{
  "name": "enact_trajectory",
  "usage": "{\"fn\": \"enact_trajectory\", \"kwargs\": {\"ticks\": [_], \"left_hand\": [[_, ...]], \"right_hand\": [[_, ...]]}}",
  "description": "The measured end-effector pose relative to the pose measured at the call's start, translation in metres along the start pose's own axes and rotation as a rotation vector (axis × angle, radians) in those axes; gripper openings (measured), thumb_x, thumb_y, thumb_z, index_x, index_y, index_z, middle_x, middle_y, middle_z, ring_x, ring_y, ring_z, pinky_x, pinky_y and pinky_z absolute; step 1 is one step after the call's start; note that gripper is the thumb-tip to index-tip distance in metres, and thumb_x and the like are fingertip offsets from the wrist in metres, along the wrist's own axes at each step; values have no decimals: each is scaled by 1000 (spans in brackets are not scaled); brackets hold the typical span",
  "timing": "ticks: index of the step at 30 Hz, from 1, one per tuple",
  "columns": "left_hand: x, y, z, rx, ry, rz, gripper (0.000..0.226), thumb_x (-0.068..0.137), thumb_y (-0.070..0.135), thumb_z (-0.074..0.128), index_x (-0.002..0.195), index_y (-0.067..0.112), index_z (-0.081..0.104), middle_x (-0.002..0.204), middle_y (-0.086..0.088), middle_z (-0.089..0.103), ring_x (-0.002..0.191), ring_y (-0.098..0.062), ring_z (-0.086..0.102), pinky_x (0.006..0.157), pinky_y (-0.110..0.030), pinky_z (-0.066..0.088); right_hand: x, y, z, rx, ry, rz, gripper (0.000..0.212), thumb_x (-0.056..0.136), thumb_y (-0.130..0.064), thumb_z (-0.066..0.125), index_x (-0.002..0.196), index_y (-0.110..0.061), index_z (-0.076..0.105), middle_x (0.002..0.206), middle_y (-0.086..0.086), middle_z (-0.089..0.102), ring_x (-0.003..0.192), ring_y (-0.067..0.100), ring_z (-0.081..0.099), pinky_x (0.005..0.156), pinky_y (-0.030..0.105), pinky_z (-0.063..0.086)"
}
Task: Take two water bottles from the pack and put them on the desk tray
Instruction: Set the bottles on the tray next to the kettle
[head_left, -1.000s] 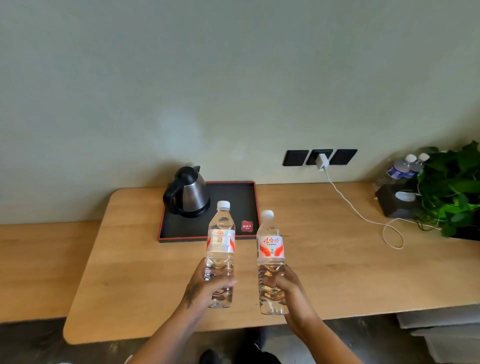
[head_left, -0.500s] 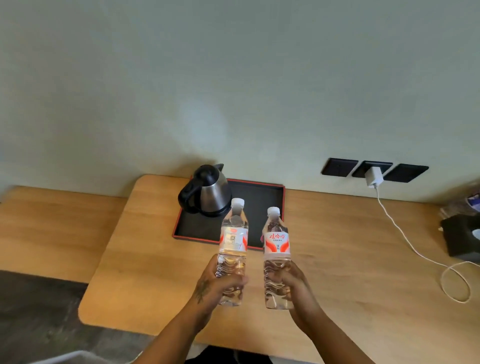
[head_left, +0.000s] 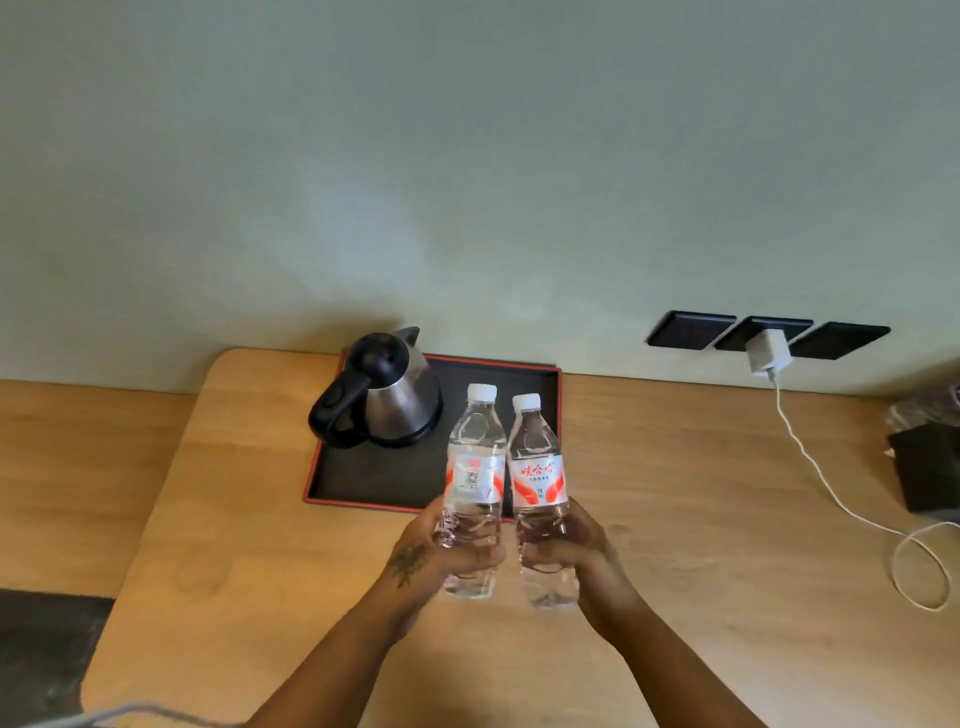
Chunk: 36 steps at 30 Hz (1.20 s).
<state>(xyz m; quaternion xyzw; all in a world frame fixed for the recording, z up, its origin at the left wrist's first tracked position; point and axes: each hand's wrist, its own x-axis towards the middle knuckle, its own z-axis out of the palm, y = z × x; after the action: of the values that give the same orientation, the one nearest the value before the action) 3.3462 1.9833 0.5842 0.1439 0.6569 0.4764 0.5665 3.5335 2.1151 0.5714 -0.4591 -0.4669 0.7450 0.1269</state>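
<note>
Two water bottles are up in the air over the near part of the desk (head_left: 675, 493), one in each of the person's hands, both upright and capped in white. The left bottle (head_left: 475, 467) sits in the left hand (head_left: 441, 556), whose fingers are wrapped closed around its clear lower half, below the red and white label. The right bottle (head_left: 537, 478) is gripped the same way by the right hand (head_left: 576, 545), fingers curled shut around the ribbed lower body, with red lettering on its label facing this way. The two bottles stand just beside each other, nearly touching at the shoulders; whether they actually touch I cannot tell. Neither bottle is on the tray yet. The tray (head_left: 363, 483), black with a red rim, lies on the desk farther back toward the wall, and the upper halves of the bottles overlap its right portion in this view. On the left part of the tray stands a steel kettle (head_left: 395, 400) with a black lid and handle. Over to the right, a white charger (head_left: 769, 353) is plugged into a row of dark wall sockets (head_left: 691, 328), and its white cable (head_left: 831, 493) trails down across the desk into a loop near the right edge. A dark box (head_left: 924, 467) sits at the far right, partly cut off.
</note>
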Motion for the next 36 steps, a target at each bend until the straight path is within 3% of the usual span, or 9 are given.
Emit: {"fn": "enact_trajectory", "kwargs": {"ticks": [4, 10, 15, 18, 22, 25, 27, 31, 36], "left_hand": [[63, 15, -4, 68, -21, 90, 73, 54, 18, 109, 117, 42, 80, 118, 2, 86, 106, -13, 83, 79, -21, 64], [167, 32, -10, 169, 19, 206, 68, 65, -23, 93, 120, 10, 71, 101, 7, 87, 95, -8, 83, 77, -19, 63], [217, 55, -4, 286, 99, 344, 78, 59, -8, 102, 113, 37, 70, 109, 12, 84, 110, -10, 79, 96, -29, 62], [234, 58, 1, 402, 153, 433, 80, 59, 6, 106, 112, 48, 65, 125, 5, 72, 114, -13, 72, 103, -33, 57], [249, 52, 7, 548, 205, 422, 86, 61, 14, 107, 138, 23, 68, 128, 6, 42, 107, -6, 61, 107, -24, 43], [254, 50, 12, 565, 228, 439, 89, 61, 10, 106, 141, 14, 66, 130, 3, 40, 128, -30, 62, 116, -39, 48], [259, 51, 14, 561, 250, 433, 91, 63, 10, 106, 143, 13, 64, 132, 3, 40, 134, -33, 59, 119, -43, 47], [264, 51, 14, 613, 261, 404, 91, 66, 16, 104, 147, 17, 62, 135, 0, 43, 137, -31, 56, 113, -30, 39], [261, 52, 13, 658, 283, 407, 95, 64, 20, 106, 148, 13, 61, 142, -10, 48, 136, -27, 55, 106, -17, 34]], "right_hand": [[62, -13, -6, -93, -22, -28, 70, 66, 7, 82, 130, -22, 74, 123, 11, 82, 116, 35, 77, 100, 51, 62], [150, -30, -14, -141, 63, -104, 75, 63, 16, 84, 132, -9, 70, 122, 12, 82, 115, 32, 78, 105, 55, 61], [200, -49, -22, -164, 144, -174, 76, 62, 23, 85, 131, -4, 69, 124, 17, 80, 115, 38, 76, 101, 60, 61], [214, -54, -25, -200, 200, -190, 80, 53, 7, 87, 130, -2, 68, 122, 15, 80, 113, 35, 77, 100, 52, 63], [227, -52, -32, -235, 235, -184, 76, 51, 6, 88, 125, 1, 69, 115, 14, 80, 105, 31, 77, 97, 50, 64], [234, -49, -36, -257, 249, -197, 80, 53, 14, 89, 128, -1, 66, 111, 8, 79, 94, 13, 77, 85, 32, 64], [238, -51, -36, -264, 251, -227, 84, 59, 24, 87, 135, -2, 61, 121, 14, 77, 102, 16, 76, 83, 24, 63], [239, -50, -35, -281, 250, -275, 88, 64, 26, 85, 141, -3, 56, 131, 19, 73, 118, 31, 72, 84, 16, 61], [236, -47, -37, -374, 250, -279, 87, 67, 19, 89, 144, -7, 57, 135, 15, 72, 121, 25, 69, 86, 10, 55]]}}
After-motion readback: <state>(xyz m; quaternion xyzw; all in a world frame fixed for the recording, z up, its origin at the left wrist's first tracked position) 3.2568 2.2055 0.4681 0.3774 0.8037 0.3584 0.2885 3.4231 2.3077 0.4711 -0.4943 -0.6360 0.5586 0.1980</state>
